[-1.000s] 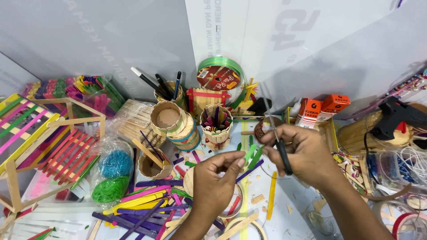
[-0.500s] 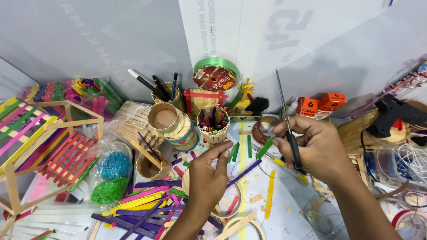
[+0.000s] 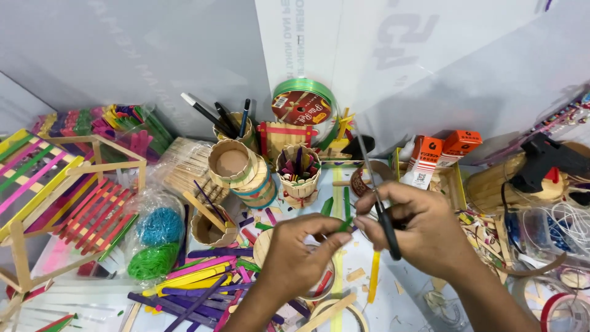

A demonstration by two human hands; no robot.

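Green stick piece — apparently pinched between both hands; right grips scissors.

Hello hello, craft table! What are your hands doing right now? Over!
Right hand gripping black-handled scissors, blades pointing up. Left hand pinching a small green stick piece at the scissors. Loose coloured craft sticks piled underneath.

my scissors have black handles; i pinch a green stick piece. purple sticks lie by the tabletop's near edge, beside a yellow stick.
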